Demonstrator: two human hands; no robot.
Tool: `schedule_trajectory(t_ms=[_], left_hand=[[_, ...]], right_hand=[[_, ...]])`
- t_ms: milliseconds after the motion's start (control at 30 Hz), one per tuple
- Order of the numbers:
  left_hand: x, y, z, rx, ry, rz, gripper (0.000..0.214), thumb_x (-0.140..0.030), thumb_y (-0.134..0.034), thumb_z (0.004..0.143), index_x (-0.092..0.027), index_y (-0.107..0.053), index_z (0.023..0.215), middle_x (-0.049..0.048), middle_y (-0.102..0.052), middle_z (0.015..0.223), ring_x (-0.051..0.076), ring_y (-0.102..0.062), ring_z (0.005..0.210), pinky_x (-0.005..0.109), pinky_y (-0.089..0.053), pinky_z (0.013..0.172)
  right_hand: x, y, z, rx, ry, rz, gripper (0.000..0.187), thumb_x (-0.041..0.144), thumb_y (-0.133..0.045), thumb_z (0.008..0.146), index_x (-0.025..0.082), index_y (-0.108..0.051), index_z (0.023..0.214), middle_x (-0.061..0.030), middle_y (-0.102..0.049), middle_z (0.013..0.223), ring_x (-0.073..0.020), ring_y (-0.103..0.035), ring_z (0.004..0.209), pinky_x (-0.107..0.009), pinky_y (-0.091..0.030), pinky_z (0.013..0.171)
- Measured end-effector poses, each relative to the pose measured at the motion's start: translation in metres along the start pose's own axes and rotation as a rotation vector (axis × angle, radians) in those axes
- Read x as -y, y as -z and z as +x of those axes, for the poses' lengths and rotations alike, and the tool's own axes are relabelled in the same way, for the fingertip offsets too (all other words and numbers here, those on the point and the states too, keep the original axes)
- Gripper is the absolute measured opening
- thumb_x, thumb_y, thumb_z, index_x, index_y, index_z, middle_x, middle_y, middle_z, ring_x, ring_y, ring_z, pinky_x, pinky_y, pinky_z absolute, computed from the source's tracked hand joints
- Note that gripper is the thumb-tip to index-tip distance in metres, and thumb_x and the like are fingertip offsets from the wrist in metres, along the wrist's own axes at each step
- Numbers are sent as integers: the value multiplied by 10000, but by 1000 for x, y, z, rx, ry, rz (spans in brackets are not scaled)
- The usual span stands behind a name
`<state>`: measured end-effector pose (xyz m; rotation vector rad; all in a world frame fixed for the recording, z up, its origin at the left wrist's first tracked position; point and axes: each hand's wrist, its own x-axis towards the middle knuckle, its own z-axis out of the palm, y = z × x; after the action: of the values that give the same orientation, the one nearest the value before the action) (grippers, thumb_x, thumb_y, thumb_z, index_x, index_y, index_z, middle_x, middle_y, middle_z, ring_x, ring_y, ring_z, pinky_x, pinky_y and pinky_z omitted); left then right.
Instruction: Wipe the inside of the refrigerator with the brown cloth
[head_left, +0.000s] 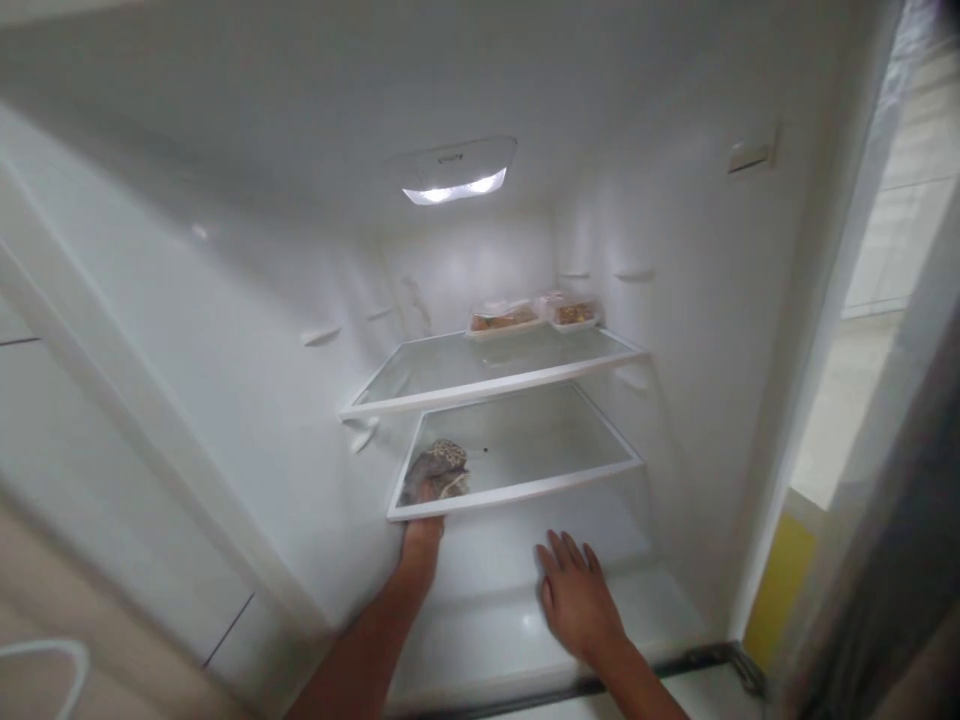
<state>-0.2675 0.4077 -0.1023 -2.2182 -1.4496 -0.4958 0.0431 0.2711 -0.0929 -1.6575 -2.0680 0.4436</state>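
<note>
Now, in the head view, the left hand (428, 525) reaches beneath the lower shelf (540, 445), at a patterned cloth (445, 456) seen through the glass near its left edge; whether the fingers close on it cannot be told. The right hand (576, 598) spreads its fingers above the fridge floor (480, 630). Two packs (504, 319) sit on the upper shelf (487, 370).

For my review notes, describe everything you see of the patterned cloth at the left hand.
The cloth is a crumpled, soft-looking bundle, part plain grey, part dark-and-cream spotted print, with a paler strip near its lower edge. It bunches up at the front left corner of the lower shelf, apparently under the glass and seen through it. The left hand meets its near side; the grip itself is unclear. Blur hides its weave and any seams.
</note>
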Motion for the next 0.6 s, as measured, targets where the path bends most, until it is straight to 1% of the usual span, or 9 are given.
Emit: schedule_trajectory(t_ms=[67,167,233,333,400,467,533,600], left_hand=[[9,-12,23,-6,74,-44,596,-139,-253,900,-48,-557,1405,252,-669,1341,350,-549,1378,638,-417,1147],[22,-25,57,5,132,-124,596,-148,-298,888,-74,-528,1433,224,-672,1352,343,-502,1423,636,-373,1183],[28,-29,76,2,140,-174,587,-168,-340,885,-86,-526,1436,208,-659,1379,344,-442,1468,643,-323,1211],[33,-27,96,-5,149,-235,571,-182,-363,883,-89,-562,1410,214,-610,1441,349,-360,1516,642,-276,1238],[31,-24,103,-2,160,-266,543,-200,-390,880,-113,-610,1369,209,-600,1452,356,-346,1521,644,-262,1244],[24,-21,104,3,173,-289,503,-237,-442,876,-119,-651,1318,213,-605,1442,377,-346,1515,659,-246,1243],[14,-16,98,7,185,-302,479,-286,-490,875,-104,-672,1278,226,-608,1431,403,-350,1507,683,-234,1234],[3,-9,85,7,196,-300,468,-327,-482,895,-105,-677,1259,232,-622,1412,409,-373,1493,712,-246,1210]], right_hand=[[2,-1,1,31,-28,-67,540,278,-396,955,207,-532,1473,-123,-384,1646,-337,-290,1545,-565,-136,1269],[5,-1,3,52,-40,-100,549,245,-406,935,233,-544,1466,-101,-396,1642,-318,-299,1545,-547,-157,1271],[5,-1,4,54,-46,-106,566,217,-409,917,241,-547,1465,-93,-397,1641,-309,-300,1547,-540,-156,1274],[5,0,4,52,-60,-93,577,210,-415,907,250,-546,1467,-84,-389,1645,-297,-295,1551,-530,-149,1279],[5,0,4,52,-67,-76,574,211,-424,903,243,-554,1461,-90,-394,1642,-302,-298,1549,-532,-146,1280],[5,1,4,50,-69,-63,569,215,-428,902,236,-558,1456,-97,-399,1639,-308,-300,1547,-536,-143,1280],[6,2,4,51,-70,-57,563,226,-427,908,234,-557,1456,-100,-401,1639,-309,-303,1545,-533,-142,1280],[7,4,4,56,-71,-59,558,236,-422,914,232,-555,1456,-103,-401,1640,-310,-306,1543,-530,-145,1279]])
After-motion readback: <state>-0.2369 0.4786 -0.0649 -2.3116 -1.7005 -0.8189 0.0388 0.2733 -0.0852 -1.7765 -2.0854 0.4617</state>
